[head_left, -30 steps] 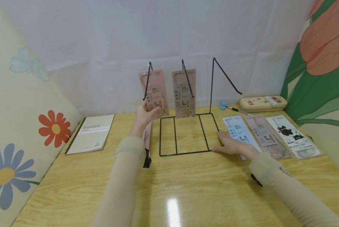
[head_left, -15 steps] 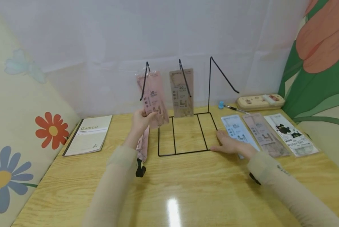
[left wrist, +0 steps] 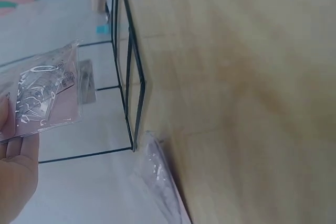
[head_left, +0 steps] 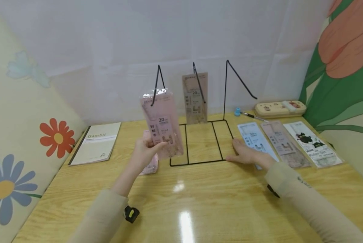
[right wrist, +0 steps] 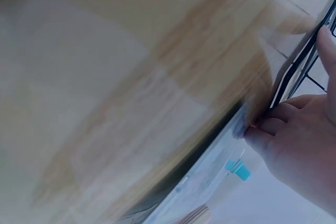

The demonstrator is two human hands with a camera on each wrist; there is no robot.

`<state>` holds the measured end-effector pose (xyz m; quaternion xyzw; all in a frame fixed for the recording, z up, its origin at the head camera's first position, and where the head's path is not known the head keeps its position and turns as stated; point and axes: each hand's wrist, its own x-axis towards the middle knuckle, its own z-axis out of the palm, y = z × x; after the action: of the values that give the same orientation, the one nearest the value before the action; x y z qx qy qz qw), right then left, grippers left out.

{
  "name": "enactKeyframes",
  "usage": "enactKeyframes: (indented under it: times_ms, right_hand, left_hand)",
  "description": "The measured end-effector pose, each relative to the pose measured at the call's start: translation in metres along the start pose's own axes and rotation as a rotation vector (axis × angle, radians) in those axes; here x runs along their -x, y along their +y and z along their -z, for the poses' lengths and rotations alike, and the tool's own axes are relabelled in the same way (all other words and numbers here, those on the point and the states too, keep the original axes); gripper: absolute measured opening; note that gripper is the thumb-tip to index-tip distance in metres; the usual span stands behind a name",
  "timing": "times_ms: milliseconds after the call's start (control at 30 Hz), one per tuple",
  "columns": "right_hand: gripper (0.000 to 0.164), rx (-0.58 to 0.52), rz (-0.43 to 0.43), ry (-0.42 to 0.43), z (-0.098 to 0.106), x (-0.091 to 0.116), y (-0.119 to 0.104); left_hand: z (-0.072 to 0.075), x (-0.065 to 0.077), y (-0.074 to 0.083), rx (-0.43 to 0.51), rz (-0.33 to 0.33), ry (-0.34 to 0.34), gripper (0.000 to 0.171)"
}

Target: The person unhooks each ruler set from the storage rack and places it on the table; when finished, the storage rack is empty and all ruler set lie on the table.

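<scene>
In the head view, my left hand [head_left: 145,152] pinches the lower left edge of a pink ruler set in a clear packet [head_left: 163,125]. The packet's top overlaps the left hook of a black wire display rack [head_left: 187,145]; I cannot tell whether the hook still passes through it. The left wrist view shows the packet's lower end [left wrist: 52,98] in the fingers. My right hand [head_left: 245,153] holds the front right corner of the rack's base, thumb on the front bar. A grey-brown ruler set [head_left: 195,98] hangs on the middle hook. Another pink packet [head_left: 151,165] lies behind my left hand.
On the right lie a blue ruler set [head_left: 254,136], a greyish-pink one [head_left: 283,143] and a white one with black drawings [head_left: 312,143]. Behind them are a pen [head_left: 254,117], a small blue item [head_left: 237,112] and a cream pencil case [head_left: 278,108]. A notebook [head_left: 96,143] lies at left.
My left hand has drawn the pink ruler set forward and down, away from the back of the left hook towards its tip. The right hand stays on the rack's base.
</scene>
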<state>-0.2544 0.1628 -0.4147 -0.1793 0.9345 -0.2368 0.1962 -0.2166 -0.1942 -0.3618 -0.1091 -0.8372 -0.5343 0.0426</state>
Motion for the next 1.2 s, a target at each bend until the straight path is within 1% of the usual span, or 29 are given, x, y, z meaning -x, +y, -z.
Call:
enactKeyframes:
  times_ms: [133, 267, 333, 400, 500, 567, 600, 667, 767, 833, 933, 1000, 1033, 1100, 1200]
  right_hand:
    - [0.094, -0.012, -0.005, 0.001, 0.0, -0.001, 0.0]
    - [0.094, -0.016, -0.007, 0.003, 0.0, -0.002, -0.003]
    - [0.094, -0.012, -0.01, 0.006, 0.001, -0.003, -0.004]
    - [0.094, -0.011, -0.006, 0.01, 0.002, -0.003, -0.004]
    - [0.094, -0.011, -0.006, 0.009, 0.002, -0.004, -0.005]
    - [0.094, -0.007, 0.0, 0.009, 0.002, -0.004, -0.005]
    - [0.094, -0.004, 0.001, 0.008, 0.001, -0.005, -0.005]
    - [0.094, 0.002, 0.0, 0.007, 0.001, -0.005, -0.005]
    - [0.094, 0.004, -0.005, 0.007, 0.0, -0.005, -0.004]
    - [0.094, 0.0, -0.008, 0.005, 0.0, -0.004, -0.003]
    - [0.094, -0.003, -0.014, 0.004, 0.0, -0.003, -0.003]
    - [0.094, -0.001, -0.017, 0.005, 0.0, -0.002, -0.003]
    - [0.094, 0.002, -0.019, 0.006, 0.0, -0.001, -0.002]
    - [0.093, 0.005, -0.02, 0.009, 0.0, -0.001, -0.002]
    - [0.092, 0.009, -0.018, 0.012, 0.0, -0.001, -0.001]
  left_hand:
    - [0.003, 0.026, 0.0, 0.008, -0.054, -0.025, 0.026]
    - [0.013, 0.051, 0.001, 0.011, -0.108, -0.006, 0.021]
    - [0.023, 0.061, 0.002, 0.011, -0.139, 0.015, 0.019]
    - [0.036, 0.068, 0.003, -0.03, -0.152, 0.054, 0.019]
    - [0.061, 0.074, -0.001, -0.098, -0.14, 0.132, 0.018]
    - [0.079, 0.076, -0.005, -0.15, -0.104, 0.17, 0.017]
    - [0.088, 0.077, -0.007, -0.17, -0.08, 0.178, 0.017]
    - [0.106, 0.077, -0.013, -0.213, -0.029, 0.172, 0.019]
    - [0.127, 0.072, -0.02, -0.308, 0.054, 0.113, 0.032]
    - [0.135, 0.065, -0.024, -0.35, 0.138, 0.051, 0.044]
    - [0.141, 0.05, -0.031, -0.392, 0.289, -0.052, 0.056]
    - [0.141, 0.039, -0.036, -0.388, 0.378, -0.11, 0.058]
    - [0.141, 0.034, -0.038, -0.384, 0.404, -0.134, 0.057]
    - [0.139, 0.023, -0.044, -0.379, 0.45, -0.16, 0.054]
    - [0.136, 0.01, -0.051, -0.348, 0.493, -0.168, 0.044]
